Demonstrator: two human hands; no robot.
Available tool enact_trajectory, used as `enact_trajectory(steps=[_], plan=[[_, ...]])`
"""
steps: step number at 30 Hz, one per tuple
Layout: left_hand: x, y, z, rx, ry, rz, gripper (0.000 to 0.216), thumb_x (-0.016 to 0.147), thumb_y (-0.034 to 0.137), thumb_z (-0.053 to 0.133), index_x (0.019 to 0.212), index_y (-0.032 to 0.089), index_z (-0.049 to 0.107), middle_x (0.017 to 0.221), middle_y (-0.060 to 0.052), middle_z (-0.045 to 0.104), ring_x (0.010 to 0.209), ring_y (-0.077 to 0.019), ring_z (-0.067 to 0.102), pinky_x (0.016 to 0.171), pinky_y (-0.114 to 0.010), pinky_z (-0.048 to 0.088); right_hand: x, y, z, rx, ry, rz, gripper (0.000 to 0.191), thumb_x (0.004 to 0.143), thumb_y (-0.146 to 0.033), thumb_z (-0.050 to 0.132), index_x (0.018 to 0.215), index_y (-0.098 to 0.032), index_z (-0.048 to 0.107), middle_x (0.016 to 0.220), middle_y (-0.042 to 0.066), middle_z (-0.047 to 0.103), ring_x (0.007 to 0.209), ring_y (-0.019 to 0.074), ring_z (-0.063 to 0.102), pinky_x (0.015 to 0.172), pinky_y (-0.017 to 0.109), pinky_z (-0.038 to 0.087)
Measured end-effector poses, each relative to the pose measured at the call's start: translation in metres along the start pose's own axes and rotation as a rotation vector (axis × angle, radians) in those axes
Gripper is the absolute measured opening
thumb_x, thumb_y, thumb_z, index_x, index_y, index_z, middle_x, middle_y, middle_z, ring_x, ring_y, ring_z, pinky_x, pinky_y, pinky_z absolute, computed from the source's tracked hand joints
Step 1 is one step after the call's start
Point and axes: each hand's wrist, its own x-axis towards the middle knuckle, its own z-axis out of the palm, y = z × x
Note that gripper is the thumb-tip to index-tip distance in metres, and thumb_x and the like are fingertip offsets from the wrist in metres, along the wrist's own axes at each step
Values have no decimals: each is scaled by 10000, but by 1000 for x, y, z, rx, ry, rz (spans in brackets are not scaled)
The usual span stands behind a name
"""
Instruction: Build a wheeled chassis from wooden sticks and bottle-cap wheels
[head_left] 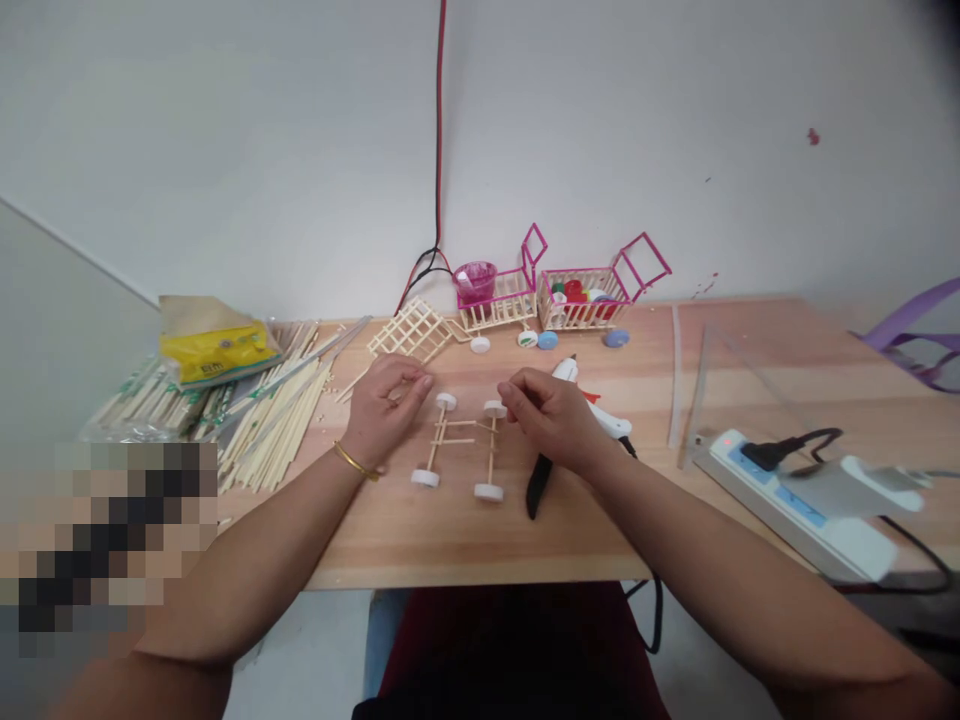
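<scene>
A small wheeled frame of thin sticks (454, 441) with white round wheels (425, 479) lies on the table between my hands. To its upper left, my left hand (386, 405) has thumb and fingers pinched together; whatever they hold, if anything, is too small to make out. My right hand (551, 410) is also closed in a pinch, its fingertips close beside the frame's far right wheel (494, 409). I cannot tell if they touch it. Under and behind the right hand lie a white glue gun (566, 369) and a black-handled tool (538, 485).
Two stick carts with pink handles (585, 300) stand by the wall, one bearing a pink cup (476, 282). A stick lattice (412, 330) leans nearby. Loose sticks (289, 430) and a yellow packet (217, 352) lie left; a power strip (802, 510) sits right.
</scene>
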Motion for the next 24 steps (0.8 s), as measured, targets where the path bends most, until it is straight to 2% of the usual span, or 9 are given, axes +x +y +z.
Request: enact_trajectory(steps=[6, 11, 15, 24], plan=[[1, 3, 0, -15, -92, 9, 175, 854, 328, 555, 771, 190, 624, 806, -53, 659, 813, -170, 590, 797, -328, 462, -2, -3, 0, 22, 32, -72, 306, 915, -402, 452, 717, -183, 532, 627, -4, 565, 585, 115, 496, 586, 249, 382], [1, 7, 0, -85, -190, 103, 162, 855, 320, 555, 790, 189, 626, 820, -58, 665, 819, -168, 591, 807, -328, 459, -2, -5, 2, 43, 37, -127, 311, 923, -389, 440, 708, -182, 524, 616, -8, 558, 563, 108, 498, 577, 244, 384], [0, 7, 1, -111, -192, 134, 154, 852, 302, 562, 779, 185, 630, 801, -59, 663, 791, -162, 587, 778, -314, 458, 0, 0, 4, 65, 17, -128, 340, 940, -410, 393, 719, -183, 516, 629, -4, 564, 575, 108, 517, 597, 245, 398], [-3, 5, 6, -80, -191, 37, 254, 878, 344, 501, 743, 189, 651, 772, -63, 673, 767, -168, 595, 762, -307, 454, -6, -5, 3, 64, -56, -219, 350, 960, -392, 342, 733, -187, 510, 669, 8, 569, 613, 110, 532, 615, 246, 406]])
